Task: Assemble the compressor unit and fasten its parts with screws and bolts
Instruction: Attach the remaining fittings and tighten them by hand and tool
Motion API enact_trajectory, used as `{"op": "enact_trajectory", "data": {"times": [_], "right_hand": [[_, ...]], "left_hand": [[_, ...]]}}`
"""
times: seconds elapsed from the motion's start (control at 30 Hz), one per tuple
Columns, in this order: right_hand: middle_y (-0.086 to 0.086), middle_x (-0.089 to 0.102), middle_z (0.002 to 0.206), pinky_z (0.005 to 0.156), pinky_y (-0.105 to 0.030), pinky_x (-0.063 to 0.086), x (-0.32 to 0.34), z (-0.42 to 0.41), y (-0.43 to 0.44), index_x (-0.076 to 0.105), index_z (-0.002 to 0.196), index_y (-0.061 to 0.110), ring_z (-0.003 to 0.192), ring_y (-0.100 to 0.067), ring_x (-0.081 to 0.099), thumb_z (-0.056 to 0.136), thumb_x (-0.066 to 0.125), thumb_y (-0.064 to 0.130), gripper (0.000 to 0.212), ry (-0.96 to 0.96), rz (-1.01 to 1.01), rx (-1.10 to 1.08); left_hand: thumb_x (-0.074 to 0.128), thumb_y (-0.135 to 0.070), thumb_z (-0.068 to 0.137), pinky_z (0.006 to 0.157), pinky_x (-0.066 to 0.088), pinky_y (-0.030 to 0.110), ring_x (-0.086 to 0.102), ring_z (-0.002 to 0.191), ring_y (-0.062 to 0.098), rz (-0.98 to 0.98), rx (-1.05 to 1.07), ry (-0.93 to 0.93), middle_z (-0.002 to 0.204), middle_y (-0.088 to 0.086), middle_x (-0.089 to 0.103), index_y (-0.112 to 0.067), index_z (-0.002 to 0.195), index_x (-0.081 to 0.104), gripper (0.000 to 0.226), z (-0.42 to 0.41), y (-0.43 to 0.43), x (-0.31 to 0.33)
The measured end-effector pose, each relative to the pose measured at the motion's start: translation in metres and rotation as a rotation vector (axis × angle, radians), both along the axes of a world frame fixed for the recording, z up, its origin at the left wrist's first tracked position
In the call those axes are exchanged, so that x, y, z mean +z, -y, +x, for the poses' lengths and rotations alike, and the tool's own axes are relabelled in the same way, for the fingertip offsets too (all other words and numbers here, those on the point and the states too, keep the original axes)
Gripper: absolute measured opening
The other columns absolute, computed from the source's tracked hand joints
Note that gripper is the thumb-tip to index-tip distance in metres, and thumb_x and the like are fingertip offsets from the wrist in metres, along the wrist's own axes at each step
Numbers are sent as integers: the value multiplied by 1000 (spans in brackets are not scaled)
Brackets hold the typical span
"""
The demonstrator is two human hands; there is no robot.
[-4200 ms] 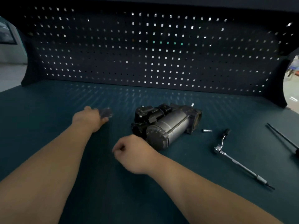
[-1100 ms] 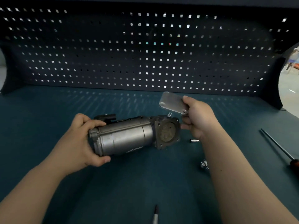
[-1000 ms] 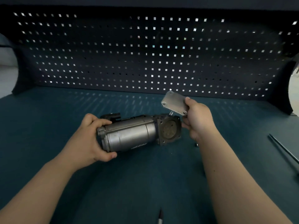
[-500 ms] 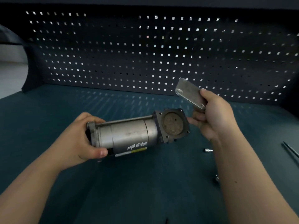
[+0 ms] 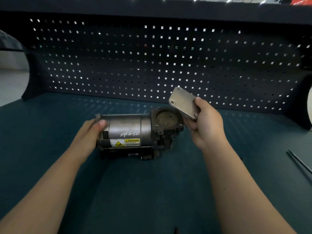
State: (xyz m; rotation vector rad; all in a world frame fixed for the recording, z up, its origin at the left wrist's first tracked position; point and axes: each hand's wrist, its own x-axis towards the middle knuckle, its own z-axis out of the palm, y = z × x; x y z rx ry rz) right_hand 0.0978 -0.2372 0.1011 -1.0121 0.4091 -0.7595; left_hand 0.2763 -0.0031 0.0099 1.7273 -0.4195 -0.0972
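your left hand (image 5: 89, 134) grips the left end of the compressor (image 5: 128, 130), with the thumb curled over its top rim. your right hand (image 5: 206, 127) pinches the cover plate (image 5: 183, 102) by its lower right corner, thumb on the face and fingers behind. the plate is tilted in the air, just above and to the right of the round opening (image 5: 166, 117) at the compressor's right end, and is not seated on it. the compressor lies on its side on the workbench (image 5: 50, 132), midway between the left and right edges and nearer the back edge, with its warning label (image 5: 125, 142) facing you. a pegboard (image 5: 152, 65) stands along the back edge. a thin rod (image 5: 300, 164) lies by the right edge.
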Motion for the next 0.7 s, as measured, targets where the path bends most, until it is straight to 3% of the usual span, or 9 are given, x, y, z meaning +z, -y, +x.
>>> {"op": "enact_trajectory", "data": {"times": [0.1, 0.23, 0.4, 0.47, 0.57, 0.7], "right_hand": [[11, 58, 53, 50, -22, 48, -4, -7, 6, 60, 76, 17, 43, -4, 51, 95, 55, 26, 22, -72, -135, 9], [11, 53, 57, 52, -25, 39, -10, -5, 13, 57, 66, 23, 53, -8, 45, 91, 55, 35, 28, -156, -318, -98], [9, 54, 54, 37, -18, 29, -18, 14, 4, 58, 79, 16, 41, -6, 39, 98, 52, 23, 21, 59, 125, -45], [7, 50, 53, 37, -18, 28, -20, 16, 2, 55, 77, 16, 39, -7, 34, 99, 50, 22, 23, 101, 198, -31], [7, 44, 54, 39, -18, 30, -19, 14, 1, 53, 73, 18, 38, -7, 31, 98, 50, 23, 25, 60, 177, -55], [8, 37, 46, 45, -24, 27, -17, 1, 2, 47, 70, 20, 35, -8, 30, 96, 51, 27, 27, -176, -103, -41]], "left_hand": [[46, -71, 66, 88, 45, 39, 62, 99, 19, -49, 24, -20, 106, 2, 68, -33, 89, 69, 50, 0, 11, 3], [50, -71, 60, 73, 45, 35, 70, 76, 10, -70, -15, -87, 82, -3, 76, -37, 77, 75, 45, -1, 20, 11], [51, -71, 58, 76, 46, 35, 71, 83, 17, -60, -47, -127, 84, 2, 76, -22, 85, 75, 61, 4, 26, 13], [50, -72, 58, 80, 47, 37, 70, 85, 19, -58, -49, -131, 85, 2, 76, -21, 87, 75, 63, 6, 27, 13], [49, -73, 58, 75, 46, 36, 70, 74, 16, -97, -35, -132, 77, 2, 75, -28, 74, 76, 55, 5, 30, 10], [54, -71, 59, 70, 48, 36, 68, 61, 17, -147, 31, -157, 64, 1, 71, -30, 59, 72, 45, 11, 44, 14]]}}
